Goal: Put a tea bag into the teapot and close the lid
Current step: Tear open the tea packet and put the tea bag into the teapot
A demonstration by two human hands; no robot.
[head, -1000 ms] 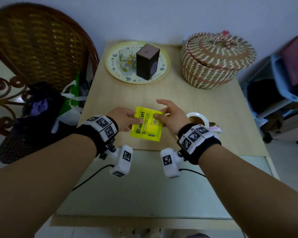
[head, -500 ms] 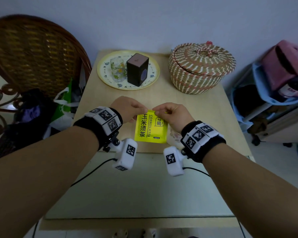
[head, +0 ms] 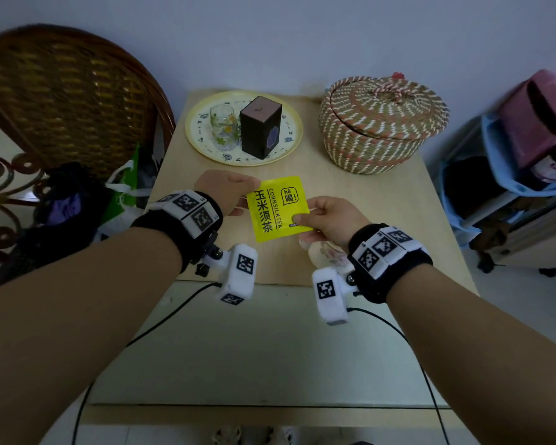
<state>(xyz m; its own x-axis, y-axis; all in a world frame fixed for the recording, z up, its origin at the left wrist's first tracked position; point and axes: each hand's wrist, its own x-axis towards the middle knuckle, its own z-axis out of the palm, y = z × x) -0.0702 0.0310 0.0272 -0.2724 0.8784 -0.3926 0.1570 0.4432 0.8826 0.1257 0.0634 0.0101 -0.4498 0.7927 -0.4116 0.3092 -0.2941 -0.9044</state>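
- The yellow tea bag packet (head: pixel 278 208) hangs above the wooden surface (head: pixel 366 200), tilted, held between my two hands.
- My left hand (head: pixel 227 191) pinches its upper left corner, grip pressed together on the edge.
- My right hand (head: pixel 333 218) pinches its lower right corner, thumb on the printed face.
- A pale floral piece (head: pixel 326 253) shows just under my right wrist, mostly hidden; I cannot tell what it is.
- Farther back a yellow-rimmed plate (head: pixel 206 142) carries a flowered glass (head: pixel 224 128) and a dark box (head: pixel 260 126), just beside each other.
- A lidded woven basket (head: pixel 382 123) stands to the right of the plate.
- A wicker chair (head: pixel 68 94) stands left of the surface.
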